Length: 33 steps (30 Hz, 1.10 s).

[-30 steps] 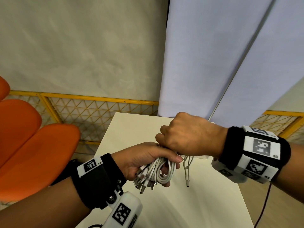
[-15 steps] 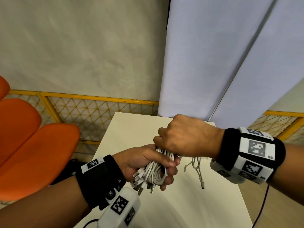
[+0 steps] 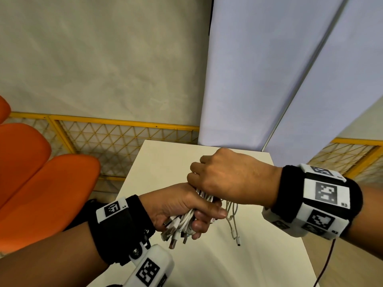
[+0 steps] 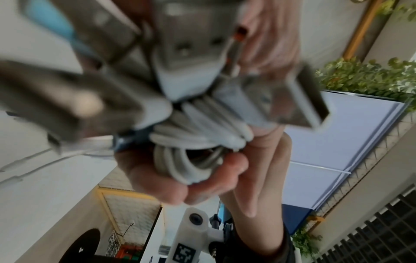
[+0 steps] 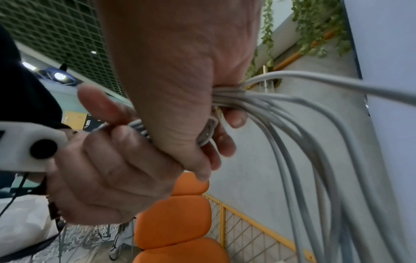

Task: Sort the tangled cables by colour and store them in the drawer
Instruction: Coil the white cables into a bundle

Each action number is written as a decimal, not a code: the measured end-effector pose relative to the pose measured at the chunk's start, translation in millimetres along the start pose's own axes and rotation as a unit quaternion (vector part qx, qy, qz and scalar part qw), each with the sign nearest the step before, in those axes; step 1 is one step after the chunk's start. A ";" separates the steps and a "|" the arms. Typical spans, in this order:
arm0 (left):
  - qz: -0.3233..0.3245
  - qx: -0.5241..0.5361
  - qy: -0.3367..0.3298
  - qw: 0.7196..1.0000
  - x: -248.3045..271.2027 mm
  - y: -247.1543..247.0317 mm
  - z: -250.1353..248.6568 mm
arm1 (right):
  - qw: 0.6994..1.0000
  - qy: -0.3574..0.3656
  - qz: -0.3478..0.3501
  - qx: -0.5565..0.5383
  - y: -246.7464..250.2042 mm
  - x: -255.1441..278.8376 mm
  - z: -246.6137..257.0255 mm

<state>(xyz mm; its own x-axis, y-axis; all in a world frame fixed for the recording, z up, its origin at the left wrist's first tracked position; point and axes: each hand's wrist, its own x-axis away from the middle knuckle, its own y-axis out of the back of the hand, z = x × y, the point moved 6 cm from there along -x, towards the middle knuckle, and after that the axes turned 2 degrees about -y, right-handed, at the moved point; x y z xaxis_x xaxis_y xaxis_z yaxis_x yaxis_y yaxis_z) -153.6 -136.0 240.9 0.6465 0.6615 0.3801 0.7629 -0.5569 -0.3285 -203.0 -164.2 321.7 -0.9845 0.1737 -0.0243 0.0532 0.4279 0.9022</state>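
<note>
Since a second ago: right hand (image 3: 232,179) has shifted slightly up and back over the left; dangling loose ends have swung right, further from the left hand (image 3: 178,206).

White cable bundle (image 3: 186,221): many thin white cords looped together, held in the air above the pale surface (image 3: 157,162), between both hands. Metal USB plugs (image 3: 172,235) fan out below the left hand's grip, pointing down and toward the wearer. A few loose strands (image 3: 233,220) hang under the right hand, one ending in a small connector just above the surface.

Left hand's grip: fingers and thumb curled round the looped part of the bundle. Right hand's grip: fist closed on the upper run of cords, directly above and touching the left hand.

Left wrist view: plugs fill the frame, blurred; cords (image 4: 198,142) legible only at the middle. Right wrist view: cords (image 5: 303,133) stream out of the fist to the right and run off the frame edge.

Beyond: orange seat (image 3: 47,191), yellow mesh fence (image 3: 116,139), pale partition panels (image 3: 259,79). Drawer not seen. Black wrist bands carry white marker blocks.
</note>
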 end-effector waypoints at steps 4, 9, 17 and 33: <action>0.081 0.069 -0.009 0.994 0.2 -3.3 3.3 | 1.000 0.002 0.009 -0.007 0.9 1.2 -0.8; 0.188 0.103 -0.048 0.976 5.7 -14.5 8.3 | 0.999 0.029 -0.014 0.020 9.9 -0.5 4.0; 0.182 0.111 -0.027 0.977 3.5 -20.4 18.0 | 0.998 0.045 -0.025 0.033 7.9 2.7 8.8; 0.125 -0.043 -0.002 0.991 9.5 -5.6 4.0 | 0.995 -0.015 0.099 -0.011 4.5 0.3 14.2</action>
<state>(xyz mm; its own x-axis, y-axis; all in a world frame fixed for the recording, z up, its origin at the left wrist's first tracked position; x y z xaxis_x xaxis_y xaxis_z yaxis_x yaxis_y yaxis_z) -151.8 -124.6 242.9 0.8161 0.4987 0.2921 0.5759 -0.7444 -0.3380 -200.6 -149.7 319.7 -0.9496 0.2794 0.1420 0.2416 0.3638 0.8996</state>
